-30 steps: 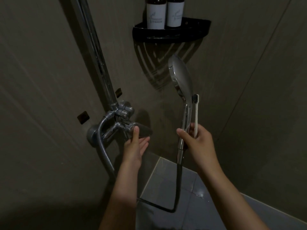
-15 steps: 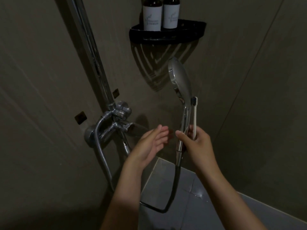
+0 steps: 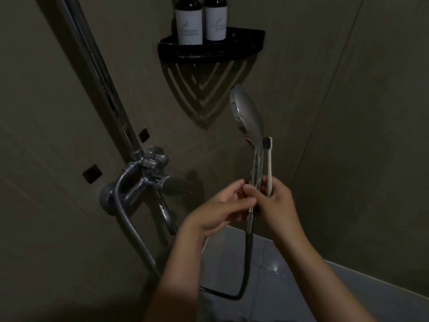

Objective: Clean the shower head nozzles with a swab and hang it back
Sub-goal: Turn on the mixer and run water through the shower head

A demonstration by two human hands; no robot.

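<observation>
A chrome shower head (image 3: 248, 115) stands upright in the middle of the view, its back toward me and its nozzle face turned away left. My right hand (image 3: 276, 203) grips its handle together with a white toothbrush (image 3: 269, 163) that points up, dark bristles at the top. My left hand (image 3: 220, 205) has reached the handle from the left, fingers curling around it just below my right thumb. A dark hose (image 3: 247, 263) loops down from the handle.
A chrome riser rail (image 3: 97, 82) runs up the left wall from the mixer tap (image 3: 144, 177) and its lever (image 3: 176, 185). A black corner shelf (image 3: 209, 49) holds two dark bottles (image 3: 189, 22). Grey floor tiles lie below.
My left hand left the tap lever and moved right to the shower handle. The shower head and toothbrush stayed upright in my right hand.
</observation>
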